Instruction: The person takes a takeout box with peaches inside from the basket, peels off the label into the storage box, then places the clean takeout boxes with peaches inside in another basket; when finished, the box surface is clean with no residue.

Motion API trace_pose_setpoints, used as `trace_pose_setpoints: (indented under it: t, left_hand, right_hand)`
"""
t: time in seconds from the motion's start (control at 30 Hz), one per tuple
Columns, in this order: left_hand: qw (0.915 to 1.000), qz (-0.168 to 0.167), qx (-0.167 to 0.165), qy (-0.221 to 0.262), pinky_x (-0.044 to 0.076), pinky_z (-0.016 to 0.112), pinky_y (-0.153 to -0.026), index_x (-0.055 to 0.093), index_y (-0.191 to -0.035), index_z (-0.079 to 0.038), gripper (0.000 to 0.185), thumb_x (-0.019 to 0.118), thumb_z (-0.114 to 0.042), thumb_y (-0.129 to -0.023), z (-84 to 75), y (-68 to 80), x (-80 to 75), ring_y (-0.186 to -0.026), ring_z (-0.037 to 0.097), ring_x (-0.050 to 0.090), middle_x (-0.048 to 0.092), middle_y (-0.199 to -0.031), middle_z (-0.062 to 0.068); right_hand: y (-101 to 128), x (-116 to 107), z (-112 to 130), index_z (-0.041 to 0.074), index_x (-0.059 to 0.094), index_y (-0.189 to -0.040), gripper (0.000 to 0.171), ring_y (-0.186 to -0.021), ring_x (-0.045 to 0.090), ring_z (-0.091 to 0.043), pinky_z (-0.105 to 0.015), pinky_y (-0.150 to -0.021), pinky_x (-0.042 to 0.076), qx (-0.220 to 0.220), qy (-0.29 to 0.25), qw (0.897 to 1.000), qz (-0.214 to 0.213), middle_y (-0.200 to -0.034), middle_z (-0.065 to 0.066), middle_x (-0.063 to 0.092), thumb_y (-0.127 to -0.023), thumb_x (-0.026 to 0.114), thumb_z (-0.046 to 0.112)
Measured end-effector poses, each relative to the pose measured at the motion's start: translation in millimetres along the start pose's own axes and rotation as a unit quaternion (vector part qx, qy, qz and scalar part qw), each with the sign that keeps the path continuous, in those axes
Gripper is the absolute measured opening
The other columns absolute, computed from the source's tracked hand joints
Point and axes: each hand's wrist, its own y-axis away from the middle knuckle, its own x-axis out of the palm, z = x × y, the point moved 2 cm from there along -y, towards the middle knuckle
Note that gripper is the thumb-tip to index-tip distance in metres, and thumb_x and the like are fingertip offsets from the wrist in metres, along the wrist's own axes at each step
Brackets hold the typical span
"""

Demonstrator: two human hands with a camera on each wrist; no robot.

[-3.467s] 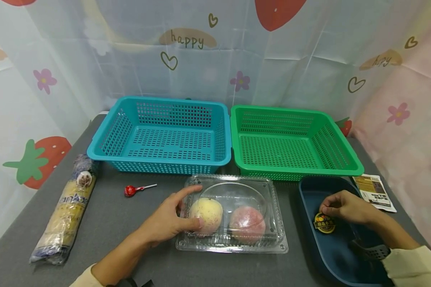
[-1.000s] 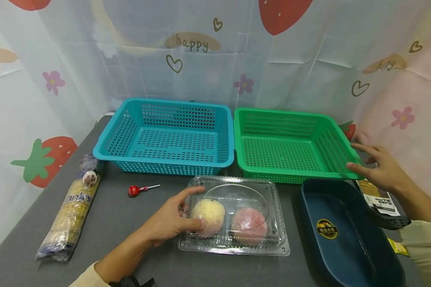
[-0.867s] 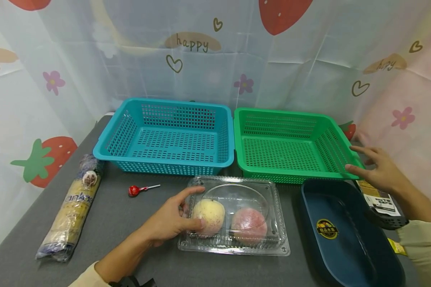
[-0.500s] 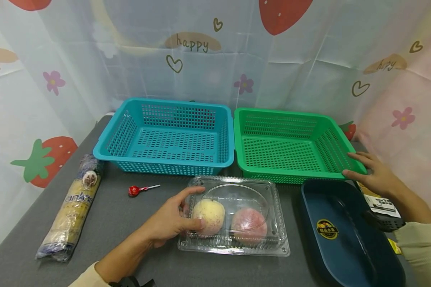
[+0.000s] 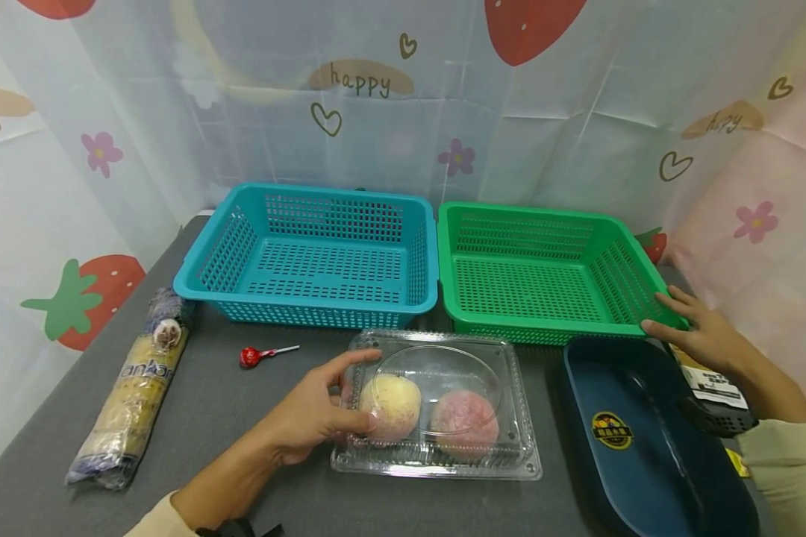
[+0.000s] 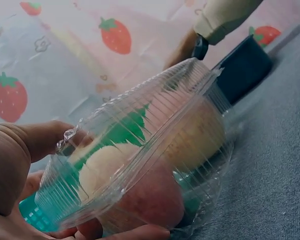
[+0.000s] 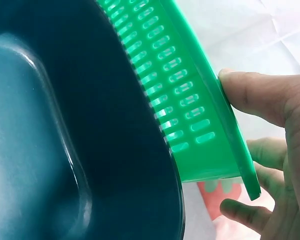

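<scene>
My left hand (image 5: 312,410) grips the left side of a clear plastic clamshell box (image 5: 504,418), thumb over its front part and index finger over the lid. Inside the box lie a pale yellow peach (image 5: 392,406) and a pinkish peach (image 5: 465,424). In the left wrist view, fingers also reach under the clear box (image 6: 155,125). At the front right corner of the green basket (image 5: 551,328) is my right hand (image 5: 708,335), its fingers spread. The right wrist view has the thumb against the green basket's rim (image 7: 210,95), the other fingers loose beyond it.
A dark blue tub (image 5: 651,447) with a round gold-black sticker (image 5: 611,430) stands at the right front. A blue basket (image 5: 309,302) adjoins the green one. A red lollipop (image 5: 250,357) and a long bagged yellow package (image 5: 134,395) lie left. A printed packet (image 5: 712,384) sits under the right wrist.
My right hand has gone from the sticker in the dark blue tub to the green basket's corner, lowering slightly onto it lately. My left hand keeps its grip on the clear box.
</scene>
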Motion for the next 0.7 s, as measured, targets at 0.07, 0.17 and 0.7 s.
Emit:
trace_pose_setpoints:
  t: [0.07,0.17,0.7]
  left_hand:
    - [0.9999,0.004,0.001,0.014,0.055,0.035,-0.054,0.041,-0.146,-0.012,0.085,0.077,0.010,-0.073,0.2,1.0,0.1,-0.073,0.026,0.057,0.036,-0.105,0.020]
    - [0.9994,0.013,0.002,0.032,0.056,0.037,-0.057,0.040,-0.147,-0.012,0.085,0.076,0.012,-0.073,0.8,2.5,0.3,-0.079,0.028,0.060,0.035,-0.110,0.021]
    - [0.9988,0.039,0.013,0.027,0.056,0.036,-0.059,0.043,-0.145,-0.016,0.084,0.074,0.013,-0.073,-32.7,14.7,12.6,-0.078,0.027,0.055,0.027,-0.128,0.018]
  right_hand:
    - [1,0,1,-0.009,0.019,-0.149,0.074,-0.132,0.001,-0.062,-0.079,-0.091,0.012,0.002,-0.002,1.000,0.001,-0.155,-0.030,-0.001,-0.098,0.052,0.035]
    - [1,0,1,-0.008,0.018,-0.149,0.075,-0.132,0.000,-0.062,-0.079,-0.091,0.013,0.005,-0.006,1.000,0.009,-0.155,-0.029,-0.003,-0.098,0.052,0.035]
    - [-1,-3,2,-0.007,0.016,-0.150,0.077,-0.132,-0.002,-0.062,-0.079,-0.091,0.012,0.012,0.000,1.000,0.022,-0.155,-0.029,-0.006,-0.098,0.052,0.036]
